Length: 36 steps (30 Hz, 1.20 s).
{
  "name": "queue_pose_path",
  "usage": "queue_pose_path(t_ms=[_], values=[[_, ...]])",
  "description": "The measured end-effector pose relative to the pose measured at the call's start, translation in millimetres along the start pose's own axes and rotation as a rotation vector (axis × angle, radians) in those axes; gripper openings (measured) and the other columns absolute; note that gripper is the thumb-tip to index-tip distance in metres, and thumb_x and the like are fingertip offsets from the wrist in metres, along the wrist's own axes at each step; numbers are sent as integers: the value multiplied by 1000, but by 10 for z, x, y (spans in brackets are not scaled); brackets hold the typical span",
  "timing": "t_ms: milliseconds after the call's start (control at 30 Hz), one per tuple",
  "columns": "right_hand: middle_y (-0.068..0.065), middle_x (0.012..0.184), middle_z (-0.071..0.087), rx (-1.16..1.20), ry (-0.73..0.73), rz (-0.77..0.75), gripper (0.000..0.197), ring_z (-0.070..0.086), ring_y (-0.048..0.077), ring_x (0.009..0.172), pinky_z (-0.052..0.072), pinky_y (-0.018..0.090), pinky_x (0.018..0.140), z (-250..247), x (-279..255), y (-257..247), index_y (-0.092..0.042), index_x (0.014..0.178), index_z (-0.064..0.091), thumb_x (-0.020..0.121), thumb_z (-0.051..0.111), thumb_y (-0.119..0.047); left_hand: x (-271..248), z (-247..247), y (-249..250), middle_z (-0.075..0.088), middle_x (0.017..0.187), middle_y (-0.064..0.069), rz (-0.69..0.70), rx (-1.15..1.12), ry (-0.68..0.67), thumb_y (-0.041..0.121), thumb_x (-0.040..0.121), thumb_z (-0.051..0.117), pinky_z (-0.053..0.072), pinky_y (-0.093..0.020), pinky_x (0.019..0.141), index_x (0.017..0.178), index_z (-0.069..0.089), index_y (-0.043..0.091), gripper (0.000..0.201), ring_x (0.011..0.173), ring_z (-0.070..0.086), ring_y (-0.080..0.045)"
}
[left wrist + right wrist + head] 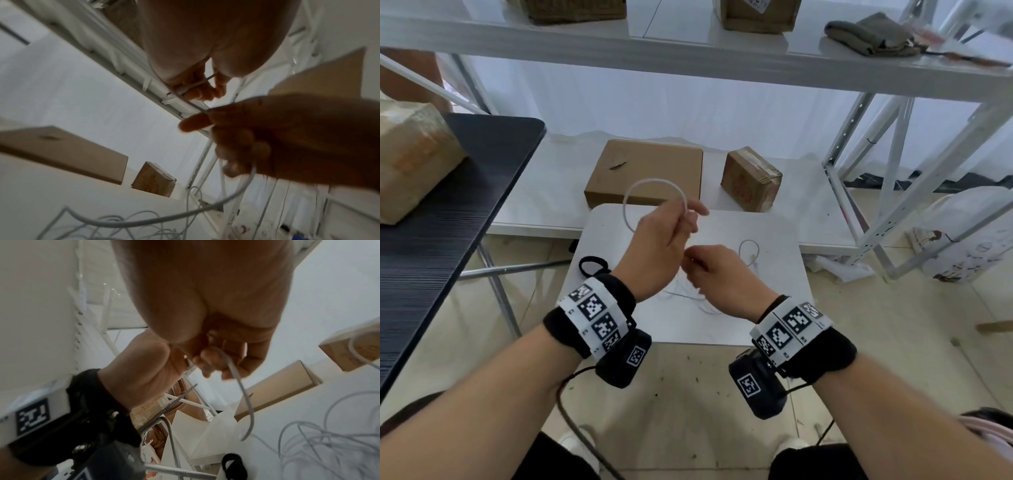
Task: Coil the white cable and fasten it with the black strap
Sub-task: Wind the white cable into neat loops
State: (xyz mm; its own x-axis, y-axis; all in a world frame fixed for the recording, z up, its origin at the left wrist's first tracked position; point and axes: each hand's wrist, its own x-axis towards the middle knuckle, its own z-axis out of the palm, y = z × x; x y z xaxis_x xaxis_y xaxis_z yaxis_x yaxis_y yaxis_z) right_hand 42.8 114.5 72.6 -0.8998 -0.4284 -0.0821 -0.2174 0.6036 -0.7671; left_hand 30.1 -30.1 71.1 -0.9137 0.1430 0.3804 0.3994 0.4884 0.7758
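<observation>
My left hand [686, 219] is raised over the small white table [774, 308] and pinches the white cable [654, 183], which stands up from its fingers as one round loop. Just below and to the right, my right hand [693, 262] pinches the same cable close to the left hand. In the left wrist view the cable [236, 194] runs from my left fingers [197, 91] through the right hand [267, 138] and down. The rest of the cable [329, 443] lies in a loose tangle on the table. The black strap [592, 265] lies as a loop at the table's left edge, untouched.
A flat cardboard box [647, 171] and a small taped box [751, 178] sit on the low white shelf behind the table. A black table [448, 222] with a wrapped parcel [410, 161] stands to the left. White metal shelving [893, 154] rises on the right.
</observation>
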Motion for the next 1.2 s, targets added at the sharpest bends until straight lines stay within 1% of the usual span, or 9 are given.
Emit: queue_pose_path(t_ms=[133, 300, 467, 567, 633, 767, 900, 1067, 1200], values=[[-8, 56, 55, -10, 200, -100, 41, 45, 6, 51, 34, 20, 54, -100, 25, 29, -30, 60, 51, 97, 57, -14, -53, 57, -36, 65, 81, 2, -50, 157, -114, 24, 108, 35, 54, -44, 71, 102, 55, 16, 22, 73, 64, -17], [-8, 65, 63, 177, 274, -130, 5, 51, 2, 57, 44, 20, 59, -232, -13, 58, -14, 84, 73, 88, 71, -16, -7, 53, 37, 58, 68, 1, -112, 314, -95, 37, 108, 29, 47, -42, 61, 86, 51, 19, 36, 64, 57, -22], [3, 74, 67, 357, 250, -124, 17, 62, 17, 68, 53, 31, 72, -379, -39, 126, -11, 106, 67, 91, 72, -17, 95, -26, 114, 41, 55, 10, -439, -347, -51, 34, 106, 44, 30, -25, 53, 75, 54, 15, 38, 49, 35, -8], [6, 82, 74, 391, 141, -14, 20, 72, 31, 87, 54, 49, 95, -398, -17, 187, -7, 97, 69, 95, 67, -26, 135, -111, 146, 29, 55, 6, -590, -811, -80, 31, 104, 49, 15, -30, 54, 83, 48, 9, 31, 48, 22, -11], [5, 86, 74, 425, 104, 8, 26, 72, 29, 95, 51, 51, 99, -398, -6, 218, -5, 90, 71, 98, 62, -28, 142, -150, 141, 27, 54, 8, -604, -954, -115, 28, 104, 50, 17, -26, 52, 84, 51, 11, 26, 47, 21, -9], [5, 71, 61, 622, 197, -1, 23, 66, 24, 73, 59, 37, 80, -455, -6, 170, -10, 89, 72, 100, 57, -24, 125, -196, 81, 29, 59, 8, -598, -1033, -224, 24, 103, 49, 25, -20, 50, 95, 59, 9, 20, 49, 24, -6], [-6, 56, 42, 650, 419, -76, 13, 33, 15, 55, 32, 29, 53, -525, 11, 143, -22, 88, 78, 94, 67, -22, 105, -201, 100, 32, 63, 6, -563, -954, -434, 29, 104, 44, 26, -19, 49, 89, 61, 9, 29, 48, 27, -5], [-7, 60, 57, 605, 589, -111, 5, 43, 14, 58, 38, 31, 57, -602, 19, 168, -19, 83, 75, 87, 76, -20, 89, -175, 202, 23, 62, 4, -579, -983, -523, 32, 105, 38, 26, -21, 52, 69, 44, 16, 40, 52, 23, -10], [1, 85, 73, 446, 302, -34, 13, 67, 17, 77, 56, 28, 77, -519, 27, 245, -11, 99, 72, 88, 75, -18, 119, -204, 251, 13, 61, 8, -597, -1218, -451, 37, 103, 40, 16, -19, 44, 69, 38, 20, 39, 49, 11, -7]])
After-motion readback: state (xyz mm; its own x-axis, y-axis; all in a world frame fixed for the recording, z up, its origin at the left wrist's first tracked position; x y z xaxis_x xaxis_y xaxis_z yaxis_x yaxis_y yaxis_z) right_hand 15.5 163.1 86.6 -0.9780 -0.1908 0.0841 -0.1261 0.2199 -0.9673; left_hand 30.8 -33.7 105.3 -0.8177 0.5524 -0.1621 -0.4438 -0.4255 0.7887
